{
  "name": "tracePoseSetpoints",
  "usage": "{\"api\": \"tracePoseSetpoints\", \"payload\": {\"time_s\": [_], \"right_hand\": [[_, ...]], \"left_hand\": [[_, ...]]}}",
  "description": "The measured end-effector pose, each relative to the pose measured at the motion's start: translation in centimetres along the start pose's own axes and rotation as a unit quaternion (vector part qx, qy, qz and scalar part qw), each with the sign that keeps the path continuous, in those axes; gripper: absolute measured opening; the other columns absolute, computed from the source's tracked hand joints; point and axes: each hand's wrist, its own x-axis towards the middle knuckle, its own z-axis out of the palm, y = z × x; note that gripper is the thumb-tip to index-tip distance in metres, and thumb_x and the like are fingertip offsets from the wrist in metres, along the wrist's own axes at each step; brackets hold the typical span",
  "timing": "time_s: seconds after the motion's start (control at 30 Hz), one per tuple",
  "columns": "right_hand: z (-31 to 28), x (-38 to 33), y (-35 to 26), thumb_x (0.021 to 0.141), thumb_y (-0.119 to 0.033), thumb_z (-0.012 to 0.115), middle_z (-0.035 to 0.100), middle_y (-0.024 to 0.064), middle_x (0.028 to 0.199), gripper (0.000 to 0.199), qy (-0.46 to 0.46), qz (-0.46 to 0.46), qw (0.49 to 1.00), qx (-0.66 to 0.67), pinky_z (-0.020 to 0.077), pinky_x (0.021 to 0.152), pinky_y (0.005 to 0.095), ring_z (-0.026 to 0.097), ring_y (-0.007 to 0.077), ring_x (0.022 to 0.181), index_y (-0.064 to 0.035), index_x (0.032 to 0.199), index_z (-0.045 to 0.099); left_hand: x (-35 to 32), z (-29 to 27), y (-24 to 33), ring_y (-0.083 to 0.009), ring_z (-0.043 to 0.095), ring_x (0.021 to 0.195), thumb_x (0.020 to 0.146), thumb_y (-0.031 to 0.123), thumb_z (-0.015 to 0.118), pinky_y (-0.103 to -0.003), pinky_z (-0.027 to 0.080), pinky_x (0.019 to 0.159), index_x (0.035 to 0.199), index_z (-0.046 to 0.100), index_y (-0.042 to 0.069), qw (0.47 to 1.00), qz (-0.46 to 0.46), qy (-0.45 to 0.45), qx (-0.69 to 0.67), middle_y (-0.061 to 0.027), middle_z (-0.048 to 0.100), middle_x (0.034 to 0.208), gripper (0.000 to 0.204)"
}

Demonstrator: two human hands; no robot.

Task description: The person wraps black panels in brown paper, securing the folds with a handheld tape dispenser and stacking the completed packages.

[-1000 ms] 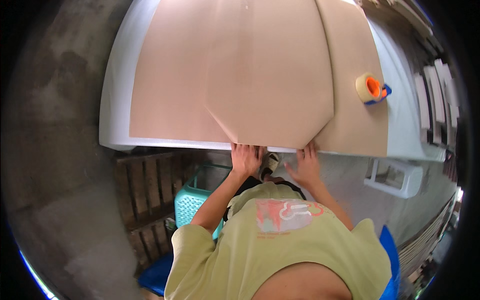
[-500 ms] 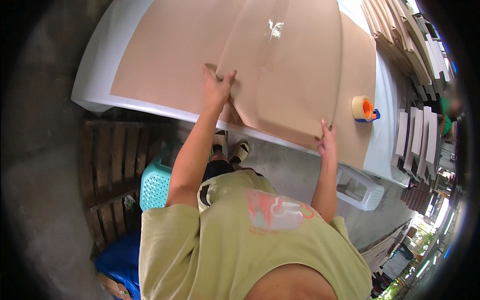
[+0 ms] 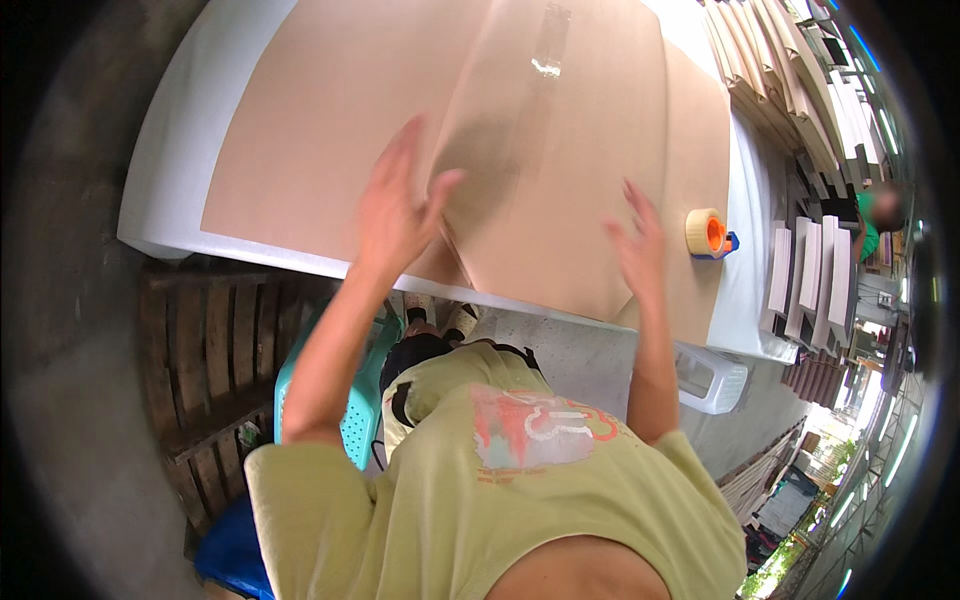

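A large sheet of brown kraft paper [image 3: 330, 120] covers much of the white table [image 3: 165, 190]. Its folded panel [image 3: 590, 150] runs up the middle, with a shiny strip of clear tape [image 3: 550, 50] along it. Over the panel's left edge hovers my left hand [image 3: 395, 215], fingers spread and slightly blurred, holding nothing. My right hand [image 3: 638, 245] is raised over the panel's right part, fingers apart and empty. To the right of that hand, a tape dispenser [image 3: 708, 236] with a cream roll and an orange-and-blue body rests on the paper.
Folded brown paper [image 3: 765, 60] is piled at the far right, with white-and-dark stacked pieces [image 3: 810, 280] nearer. Below the table are a teal plastic stool [image 3: 360, 410], a white stool [image 3: 712, 378] and a slatted wooden bench [image 3: 205, 350]. A person in green [image 3: 872, 225] is at the right.
Both hands have let go of the folded panel's near corners and lifted away. The panel now lies flatter on the sheet. The whole view has shifted slightly.
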Motion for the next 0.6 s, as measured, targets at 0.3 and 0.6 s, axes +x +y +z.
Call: {"api": "tracePoseSetpoints", "payload": {"time_s": [0.3, 0.6], "right_hand": [[6.8, 1.5, 0.3, 0.072, -0.041, 0.070, 0.009, 0.0091, 0.152, 0.097, -0.245, -0.156, 0.923, -0.255, 0.0154, 0.104, 0.0612, 0.009, 0.0289, 0.140, -0.0130, 0.145, 0.012], [8.0, 0.3, 1.5, 0.076, -0.036, 0.066, 0.018, 0.0125, 0.150, 0.082, -0.167, -0.195, 0.904, -0.341, 0.0177, 0.104, 0.0584, 0.016, 0.0287, 0.139, -0.0122, 0.143, 0.024]], "left_hand": [[3.0, 4.4, -7.2, -0.0199, 0.025, 0.136, 0.074, 0.040, 0.065, -0.041, 0.023, 0.110, 0.144, 0.022, 0.017, 0.887, 0.272, -0.360, 0.102, 0.0000, 0.025, 0.148, 0.085], [2.5, 5.0, -4.0, -0.0208, 0.025, 0.136, 0.075, 0.032, 0.067, -0.038, 0.023, 0.110, 0.143, 0.025, 0.011, 0.878, 0.293, -0.337, 0.172, -0.0071, 0.024, 0.148, 0.082]]}}
